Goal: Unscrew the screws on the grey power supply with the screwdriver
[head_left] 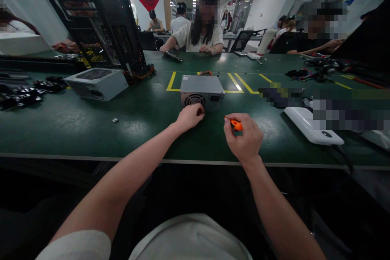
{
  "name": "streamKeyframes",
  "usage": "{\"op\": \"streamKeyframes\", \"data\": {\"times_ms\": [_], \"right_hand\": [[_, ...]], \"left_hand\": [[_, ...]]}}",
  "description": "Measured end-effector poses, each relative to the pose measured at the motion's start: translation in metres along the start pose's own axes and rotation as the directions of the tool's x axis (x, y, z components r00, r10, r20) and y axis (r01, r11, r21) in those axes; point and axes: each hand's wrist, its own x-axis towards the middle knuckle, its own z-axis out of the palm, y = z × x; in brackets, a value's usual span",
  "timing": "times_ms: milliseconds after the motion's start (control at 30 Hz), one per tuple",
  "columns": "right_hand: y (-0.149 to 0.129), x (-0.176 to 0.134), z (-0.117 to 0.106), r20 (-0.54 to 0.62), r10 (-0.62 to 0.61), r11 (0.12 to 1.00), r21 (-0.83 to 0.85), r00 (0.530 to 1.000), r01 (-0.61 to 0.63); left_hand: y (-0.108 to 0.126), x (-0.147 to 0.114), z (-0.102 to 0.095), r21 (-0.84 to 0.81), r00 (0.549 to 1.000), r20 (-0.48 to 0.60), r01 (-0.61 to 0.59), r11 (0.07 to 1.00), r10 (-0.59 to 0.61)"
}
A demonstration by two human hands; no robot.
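A grey computer power supply (pixel 202 85) sits on the green table in front of me, its round fan grille and power socket facing my way. My left hand (pixel 190 115) is at the lower front of it, below the grille, with the fingers curled together. Whatever lies between those fingertips, if anything, is hidden. To the right, my right hand (pixel 244 136) is closed around a small screwdriver with an orange handle (pixel 237 125). Its thin dark shaft points left, towards the power supply's lower right corner, and its tip appears apart from the casing.
Left of me are a second power supply (pixel 97 84), a tall black computer case (pixel 105 24) and a tiny pale piece (pixel 115 120). A white power bank (pixel 313 126) with a cable lies right. Cables (pixel 317 67) are heaped beyond it. A person (pixel 198 34) sits opposite.
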Motion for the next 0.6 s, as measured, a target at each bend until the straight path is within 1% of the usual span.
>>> {"op": "streamKeyframes", "data": {"times_ms": [67, 133, 167, 200, 233, 267, 300, 367, 400, 433, 467, 500, 533, 600], "right_hand": [[0.0, 0.0, -0.001, -0.004, 0.006, 1.0, 0.001, 1.0, -0.006], [-0.001, -0.001, -0.003, -0.009, 0.012, 1.0, 0.023, 1.0, -0.011], [-0.001, -0.001, -0.004, -0.013, 0.011, 0.999, 0.043, 1.0, -0.01], [-0.002, -0.001, -0.006, -0.019, 0.007, 0.998, 0.067, 1.0, -0.006], [-0.003, -0.002, -0.009, -0.027, 0.006, 0.996, 0.091, 1.0, -0.003], [-0.005, -0.004, -0.011, -0.037, 0.006, 0.994, 0.113, 0.999, -0.002], [-0.007, -0.006, -0.013, -0.046, 0.007, 0.991, 0.134, 0.999, -0.001], [-0.012, -0.012, -0.018, -0.056, 0.005, 0.986, 0.167, 0.998, 0.005], [-0.015, -0.016, -0.02, -0.055, -0.004, 0.984, 0.18, 0.998, 0.013], [-0.019, -0.02, -0.021, -0.054, -0.017, 0.981, 0.19, 0.998, 0.027], [-0.022, -0.023, -0.023, -0.054, -0.035, 0.979, 0.198, 0.998, 0.045], [-0.024, -0.027, -0.024, -0.052, -0.055, 0.977, 0.203, 0.997, 0.065], [-0.027, -0.03, -0.024, -0.051, -0.074, 0.975, 0.205, 0.996, 0.083], [-0.03, -0.034, -0.025, -0.047, -0.111, 0.971, 0.208, 0.993, 0.119]], "left_hand": [[0.002, -0.001, 0.001, 0.015, 1.0, -0.002, -0.005, 1.0, 0.005], [0.005, -0.002, 0.0, -0.032, 1.0, -0.02, 0.002, 0.999, -0.003], [0.007, -0.002, -0.001, -0.094, 0.999, -0.033, 0.025, 0.995, -0.028], [0.009, -0.002, -0.002, -0.186, 0.996, -0.041, 0.069, 0.98, -0.078], [0.011, -0.002, -0.003, -0.305, 0.988, -0.038, 0.132, 0.943, -0.15], [0.013, -0.002, -0.005, -0.441, 0.971, -0.017, 0.206, 0.874, -0.238], [0.016, -0.002, -0.006, -0.577, 0.945, 0.025, 0.279, 0.767, -0.325], [0.021, -0.004, -0.009, -0.791, 0.881, 0.152, 0.38, 0.479, -0.449], [0.024, -0.005, -0.01, -0.852, 0.851, 0.216, 0.404, 0.333, -0.478], [0.027, -0.006, -0.011, -0.886, 0.825, 0.275, 0.417, 0.204, -0.493], [0.03, -0.008, -0.013, -0.9, 0.803, 0.326, 0.425, 0.095, -0.499], [0.033, -0.01, -0.014, -0.903, 0.784, 0.37, 0.43, 0.006, -0.498], [0.036, -0.012, -0.016, -0.899, 0.771, 0.407, 0.432, -0.069, -0.49], [0.042, -0.015, -0.018, -0.883, 0.758, 0.466, 0.428, -0.191, -0.457]]}}
